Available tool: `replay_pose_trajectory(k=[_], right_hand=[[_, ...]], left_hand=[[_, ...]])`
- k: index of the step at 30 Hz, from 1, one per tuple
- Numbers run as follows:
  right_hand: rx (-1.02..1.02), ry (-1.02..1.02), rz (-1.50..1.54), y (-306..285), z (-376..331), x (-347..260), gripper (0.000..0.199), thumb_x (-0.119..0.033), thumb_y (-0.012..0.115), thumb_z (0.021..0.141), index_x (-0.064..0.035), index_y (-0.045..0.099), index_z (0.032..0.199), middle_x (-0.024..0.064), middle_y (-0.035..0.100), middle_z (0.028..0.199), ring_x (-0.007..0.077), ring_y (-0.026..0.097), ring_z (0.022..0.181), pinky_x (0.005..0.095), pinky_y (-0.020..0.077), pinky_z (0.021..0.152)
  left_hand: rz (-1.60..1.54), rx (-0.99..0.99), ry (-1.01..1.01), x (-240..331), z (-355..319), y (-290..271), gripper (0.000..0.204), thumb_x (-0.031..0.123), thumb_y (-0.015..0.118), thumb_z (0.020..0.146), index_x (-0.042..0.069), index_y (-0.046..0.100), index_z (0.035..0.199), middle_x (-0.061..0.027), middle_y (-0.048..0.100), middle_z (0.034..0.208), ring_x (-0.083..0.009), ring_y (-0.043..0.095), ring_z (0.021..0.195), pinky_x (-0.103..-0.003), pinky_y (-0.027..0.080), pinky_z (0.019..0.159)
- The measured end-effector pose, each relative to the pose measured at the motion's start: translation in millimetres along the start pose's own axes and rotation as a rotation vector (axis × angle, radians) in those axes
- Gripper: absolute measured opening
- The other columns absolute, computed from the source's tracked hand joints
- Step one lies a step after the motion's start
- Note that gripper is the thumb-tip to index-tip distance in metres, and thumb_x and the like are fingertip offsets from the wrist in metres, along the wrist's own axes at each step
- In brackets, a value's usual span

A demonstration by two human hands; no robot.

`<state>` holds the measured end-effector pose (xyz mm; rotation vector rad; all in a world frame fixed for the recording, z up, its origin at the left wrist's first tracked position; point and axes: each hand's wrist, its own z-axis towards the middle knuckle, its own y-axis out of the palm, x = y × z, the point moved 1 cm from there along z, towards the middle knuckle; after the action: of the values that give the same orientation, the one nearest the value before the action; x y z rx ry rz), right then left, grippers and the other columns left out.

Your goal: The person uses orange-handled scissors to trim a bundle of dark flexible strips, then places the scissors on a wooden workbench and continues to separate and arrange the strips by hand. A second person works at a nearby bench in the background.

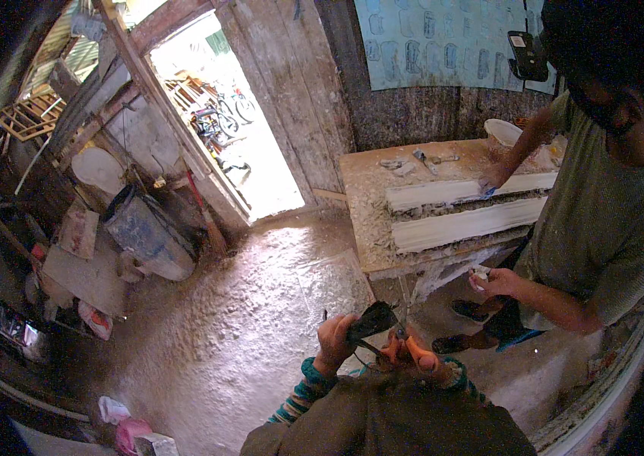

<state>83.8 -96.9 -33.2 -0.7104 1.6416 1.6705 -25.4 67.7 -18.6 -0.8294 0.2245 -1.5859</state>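
Note:
Low in the head view, my left hand (332, 346) is closed round a black, flat, limp-looking piece (372, 322); its exact kind I cannot make out. A thin dark strand hangs from it. Close beside it, my right hand (427, 368) grips orange-handled scissors (421, 352), their narrow blades pointing up and away from me. The black piece lies right next to the scissors; whether they touch is unclear. Both hands are above the floor, short of the worktable's near edge.
A co-worker (595, 220) stands at right, one hand on a long white moulding (465, 191) on the worktable (364, 171). A second moulding (466, 226), tools (428, 160) and a white bowl (503, 133) are there too. Leftward are a blue barrel (147, 232), a broom (214, 235) and a bright doorway (261, 163).

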Motion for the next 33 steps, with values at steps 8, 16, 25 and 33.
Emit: replay_pose_trajectory(k=[8, 16, 25, 33], right_hand=[[-0.157, -0.031, -0.097, 27, 3, -33, 0.052, -0.036, 0.04, 0.092, -0.0109, 0.02, 0.132, -0.0003, 0.042, 0.095, 0.0121, 0.04, 0.08, 0.0252, 0.0368, 0.07], [-0.145, 0.016, -0.014, 60, 2, -54, 0.094, -0.064, 0.061, 0.066, -0.0123, 0.018, 0.131, -0.0002, 0.036, 0.099, 0.0142, 0.039, 0.086, 0.0266, 0.0361, 0.073], [-0.233, -0.034, 0.12, 36, -3, -24, 0.057, -0.056, 0.033, 0.088, -0.0116, 0.028, 0.124, 0.0025, 0.042, 0.099, 0.0137, 0.041, 0.087, 0.024, 0.0375, 0.077], [0.166, -0.04, 0.003, 39, -19, -25, 0.073, -0.062, 0.053, 0.073, -0.0093, 0.035, 0.12, 0.0014, 0.05, 0.09, 0.0122, 0.046, 0.078, 0.0248, 0.0399, 0.074]], left_hand=[[-0.118, 0.068, 0.002, 5, 5, 6, 0.028, 0.01, 0.064, 0.068, 0.005, 0.054, 0.094, -0.0115, 0.058, 0.074, -0.0289, 0.056, 0.06, -0.036, 0.043, 0.05], [-0.039, -0.051, -0.051, 15, 2, 11, 0.026, 0.008, 0.063, 0.07, 0.004, 0.053, 0.094, -0.0105, 0.056, 0.07, -0.0281, 0.056, 0.057, -0.035, 0.042, 0.048], [-0.037, -0.003, -0.056, 12, -5, 9, 0.03, 0.008, 0.064, 0.068, 0.005, 0.054, 0.095, -0.0109, 0.055, 0.069, -0.0283, 0.055, 0.057, -0.035, 0.042, 0.047], [0.028, -0.046, 0.012, 10, -10, 11, 0.029, 0.006, 0.063, 0.065, 0.005, 0.055, 0.093, -0.011, 0.055, 0.069, -0.0282, 0.055, 0.057, -0.036, 0.041, 0.048]])
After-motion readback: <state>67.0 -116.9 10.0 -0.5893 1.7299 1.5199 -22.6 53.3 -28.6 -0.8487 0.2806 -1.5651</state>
